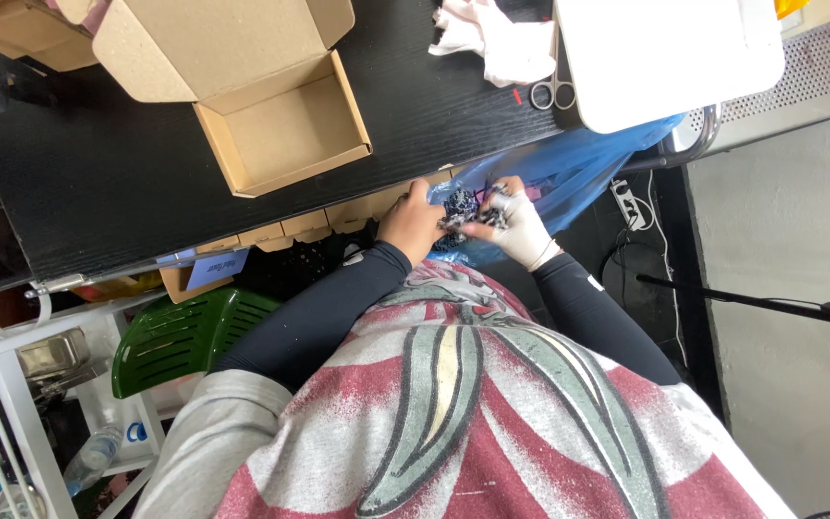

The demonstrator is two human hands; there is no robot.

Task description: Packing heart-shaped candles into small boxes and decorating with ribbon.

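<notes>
My left hand [413, 224] sits at the table's near edge, fingers curled rightward and pinched onto the dark patterned fabric [458, 208], so the bundle lies just off my left fingertips, toward my other hand. The fabric is a small crumpled wad, navy with pale speckles, with no clear long axis that I can make out; it bunches between both hands and rests against the blue plastic bag [569, 173] hanging off the edge of the black table [98, 183]. My right hand [516, 226], in a pale glove or wrap, closes on the wad's right side, fingers [498, 206] bent tight into the cloth. Both hands touch it, so neither is nearer; the bundle is the thing held between them, with the left gripping low and the right gripping slightly higher. Further up the table, well apart from my hands, an open cardboard box [285, 130] lies to the left, and small scissors [552, 94] lie to the right beside a white tray [665, 53]
</notes>
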